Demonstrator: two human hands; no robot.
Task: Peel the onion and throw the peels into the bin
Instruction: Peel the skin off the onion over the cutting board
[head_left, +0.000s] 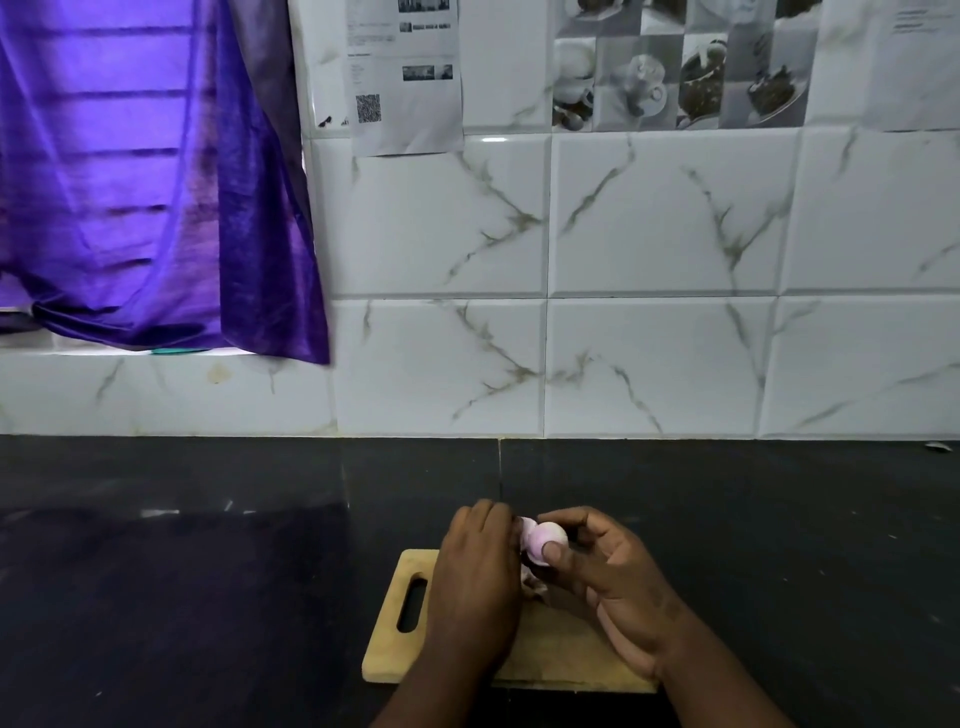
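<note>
Both hands over the near centre of the scene, working one onion (543, 543) held just above the far edge of a wooden cutting board (395, 649). Right hand (605, 582) grasps the onion: thumb pressed on its near-right face, fingers curled round the far side. Left hand (475, 566) comes in from the left, back of hand facing the camera, fingertips at the onion's left side where a pale pink flap of skin sticks out; looks like it's pinching that flap, but the fingertips are hidden behind the hand so can't confirm the exact contact. Onion surface showing is pale pink-white and smooth, so mostly peeled on the visible side. Below the onion, between the two hands, loose peel (535, 584) lies on the board, brownish-pink, partly hidden by the left hand. Board has a slot handle at its left end and lies on a dark countertop (208, 597), long edge running left to right, slightly skewed. Far side: white marble-pattern tiled wall (665, 218), printed paper sheet (405, 78) with a QR code stuck on it upper centre, greyscale food pictures to the right of that. Purple curtain (140, 182) hangs at far left over a window, hem gathered on the sill. Small pale scrap on the counter at far right by the wall, can't tell what it is.
</note>
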